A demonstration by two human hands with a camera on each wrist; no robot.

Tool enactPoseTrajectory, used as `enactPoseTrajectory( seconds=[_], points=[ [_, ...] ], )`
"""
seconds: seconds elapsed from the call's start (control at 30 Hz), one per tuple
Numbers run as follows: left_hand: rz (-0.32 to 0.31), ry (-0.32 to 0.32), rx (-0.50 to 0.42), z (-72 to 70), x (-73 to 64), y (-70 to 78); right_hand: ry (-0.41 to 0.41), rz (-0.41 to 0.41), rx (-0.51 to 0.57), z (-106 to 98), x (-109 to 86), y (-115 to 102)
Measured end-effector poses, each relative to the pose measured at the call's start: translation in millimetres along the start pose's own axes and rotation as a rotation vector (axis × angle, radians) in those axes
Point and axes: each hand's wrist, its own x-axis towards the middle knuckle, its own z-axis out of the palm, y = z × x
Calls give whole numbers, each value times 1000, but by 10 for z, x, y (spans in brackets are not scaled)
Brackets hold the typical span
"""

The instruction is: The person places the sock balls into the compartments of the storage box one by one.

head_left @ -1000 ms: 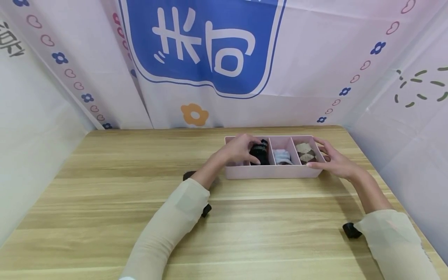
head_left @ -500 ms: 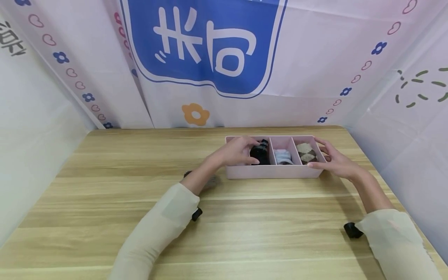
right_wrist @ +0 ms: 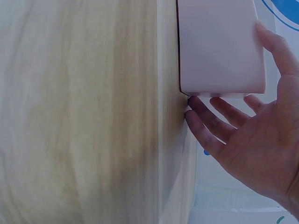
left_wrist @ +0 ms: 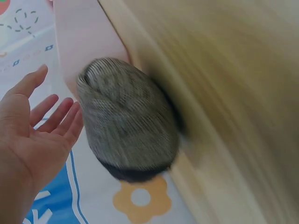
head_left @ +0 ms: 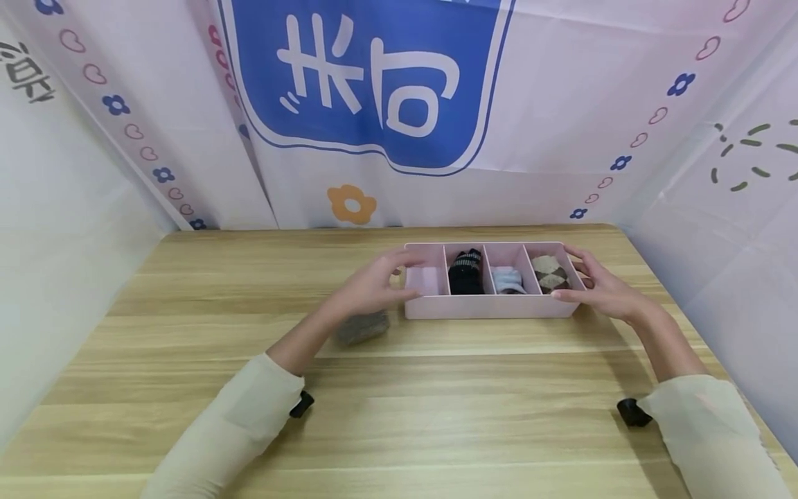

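Observation:
A pink divided storage box (head_left: 486, 306) stands on the table. At its left end my left hand (head_left: 380, 281) is held with fingers spread and nothing between them, beside the bare end compartment. Black socks (head_left: 465, 277), a pale blue-and-white sock roll (head_left: 508, 280) and a beige-and-brown argyle sock roll (head_left: 551, 272) fill the other compartments in turn. On the table below my left wrist lies a rolled grey sock (left_wrist: 128, 116), partly hidden by that hand in the head view. My right hand (head_left: 598, 285) touches the box's right end with extended fingers, thumb at the front rim.
The wood-grain table (head_left: 436, 416) reaches back to a printed white cloth (head_left: 536, 104), and similar cloth hangs at both sides. A black strap piece (head_left: 634, 412) shows at the right sleeve, another (head_left: 302, 404) at the left.
My left hand has let go of the black socks, drawn back to the left out of their compartment, and uncovered the grey sock. My right hand has stayed at the box's end.

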Motion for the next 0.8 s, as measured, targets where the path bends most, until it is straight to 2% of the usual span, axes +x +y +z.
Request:
enactPoseTrajectory(
  seconds=[0.07,0.2,0.3,0.4,0.6,0.7,0.8],
  points=[
    [-22,19,-2,-20,-68,-26,0,0,1,-7,-2,3],
    [-24,51,0,-73,-200,-42,-1,1,6,-7,-1,6],
    [-12,35,35,-124,-307,-38,0,-1,7,-6,1,6],
    [22,-31,86,-181,-419,-59,1,-2,5,-6,1,0],
    [118,-221,129,-294,-615,-166,-2,-5,5,-2,-6,-23],
    [117,-292,118,-333,-685,-206,-4,-5,11,2,-11,-31],
    [79,-342,95,-366,-740,-217,-6,-4,14,6,-17,-36]
  ],
)
